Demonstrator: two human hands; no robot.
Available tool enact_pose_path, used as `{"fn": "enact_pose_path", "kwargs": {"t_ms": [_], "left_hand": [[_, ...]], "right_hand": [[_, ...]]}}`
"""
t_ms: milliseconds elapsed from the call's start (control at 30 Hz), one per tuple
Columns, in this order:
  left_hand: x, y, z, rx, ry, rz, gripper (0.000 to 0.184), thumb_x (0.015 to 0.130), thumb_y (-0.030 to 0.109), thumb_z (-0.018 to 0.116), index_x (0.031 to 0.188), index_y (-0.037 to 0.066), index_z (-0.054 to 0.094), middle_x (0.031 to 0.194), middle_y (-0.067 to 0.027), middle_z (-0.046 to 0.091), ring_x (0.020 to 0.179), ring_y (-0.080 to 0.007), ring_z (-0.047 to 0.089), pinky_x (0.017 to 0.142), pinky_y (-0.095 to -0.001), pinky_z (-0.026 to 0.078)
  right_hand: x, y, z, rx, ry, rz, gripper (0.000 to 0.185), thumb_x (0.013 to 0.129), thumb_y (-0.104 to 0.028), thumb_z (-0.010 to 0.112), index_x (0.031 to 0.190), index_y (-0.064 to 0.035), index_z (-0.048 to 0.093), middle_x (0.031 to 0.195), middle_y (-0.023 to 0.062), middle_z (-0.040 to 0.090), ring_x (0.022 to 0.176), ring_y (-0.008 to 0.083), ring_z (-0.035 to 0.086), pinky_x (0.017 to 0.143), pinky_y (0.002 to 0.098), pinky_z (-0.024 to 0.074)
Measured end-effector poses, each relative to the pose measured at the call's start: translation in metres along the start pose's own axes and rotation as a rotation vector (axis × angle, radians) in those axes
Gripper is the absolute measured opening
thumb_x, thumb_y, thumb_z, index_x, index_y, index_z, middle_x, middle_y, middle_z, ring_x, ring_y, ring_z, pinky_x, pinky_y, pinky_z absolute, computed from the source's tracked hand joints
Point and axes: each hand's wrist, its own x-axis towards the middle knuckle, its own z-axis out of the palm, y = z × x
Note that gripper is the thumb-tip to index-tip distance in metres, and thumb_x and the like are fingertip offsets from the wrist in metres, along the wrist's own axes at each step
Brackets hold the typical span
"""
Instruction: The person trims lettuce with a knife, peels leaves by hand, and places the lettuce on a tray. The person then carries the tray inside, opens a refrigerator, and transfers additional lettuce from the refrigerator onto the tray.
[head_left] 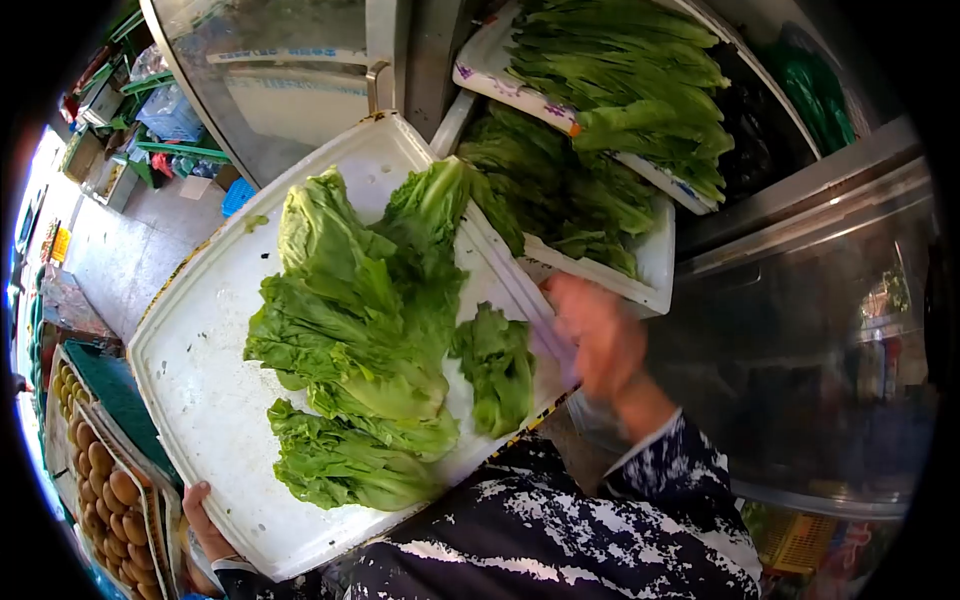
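A shallow white tray [200, 370] is tilted in front of me, with several heads of leafy green lettuce [350, 320] lying on it. My left hand [205, 525] grips its lower left rim, thumb on top and the other fingers hidden beneath. My right hand [600, 335] is smeared by motion beside the tray's right edge. Its fingers look curled, but whether they hold the rim does not show. A loose lettuce piece [497, 370] lies near that edge.
An open glass-doored cabinet holds a white box of darker greens [570, 185] and a tray of long leafy greens [620, 80] above it. The glass door [290, 80] stands at upper left. Brown eggs or round produce [115, 500] fill a crate at lower left.
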Motion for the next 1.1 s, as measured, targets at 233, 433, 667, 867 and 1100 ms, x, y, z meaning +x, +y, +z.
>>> {"fn": "enact_pose_path", "kwargs": {"t_ms": [233,433,667,867,1100], "left_hand": [[0.005,-0.004,-0.003,0.006,0.055,-0.019,0.063,0.063,0.019,0.049,0.118,-0.007,0.035,0.098,-0.0236,0.053,0.08,-0.035,0.057,0.07,-0.0408,0.051],[0.006,0.001,-0.01,0.078,-0.005,-0.036,0.063,0.062,0.02,0.05,0.118,-0.006,0.035,0.097,-0.0237,0.053,0.079,-0.0351,0.057,0.07,-0.0415,0.051],[-0.009,-0.002,0.017,0.049,0.149,0.015,0.064,0.063,0.022,0.052,0.118,-0.005,0.035,0.098,-0.0213,0.054,0.079,-0.0325,0.058,0.069,-0.0409,0.051],[0.019,0.007,-0.022,0.05,-0.01,-0.017,0.057,0.063,0.013,0.049,0.115,-0.007,0.037,0.095,-0.0206,0.055,0.076,-0.0311,0.059,0.068,-0.0376,0.053],[0.029,0.011,-0.03,0.116,-0.26,-0.009,0.059,0.062,0.008,0.046,0.117,-0.01,0.035,0.098,-0.0252,0.054,0.08,-0.034,0.06,0.07,-0.0405,0.053]], "right_hand": [[0.032,0.211,-0.09,-1.009,0.11,1.013,0.08,0.077,-0.046,0.056,0.128,0.0071,0.026,0.127,0.0266,0.033,0.117,0.0377,0.035,0.093,0.04,0.0369],[0.039,0.221,-0.088,-0.847,-0.264,1.27,0.101,0.067,-0.072,0.047,0.129,0.0056,0.027,0.109,0.023,0.052,0.101,0.0307,0.052,0.083,0.0349,0.0442],[0.023,0.161,-0.085,-1.14,-0.513,1.061,0.084,0.061,-0.049,0.07,0.128,-0.0089,0.038,0.132,0.0182,0.033,0.123,0.0315,0.032,0.099,0.0355,0.0312],[0.027,0.161,-0.094,-1.186,-0.53,0.864,0.071,0.062,-0.04,0.069,0.12,-0.0054,0.047,0.108,0.0186,0.055,0.104,0.0293,0.051,0.088,0.0383,0.0411],[0.046,0.09,-0.11,-0.753,-0.288,1.109,0.041,0.064,-0.028,0.062,0.092,0.0011,0.057,0.072,0.0145,0.057,0.062,0.0233,0.056,0.058,0.035,0.0431]]}}
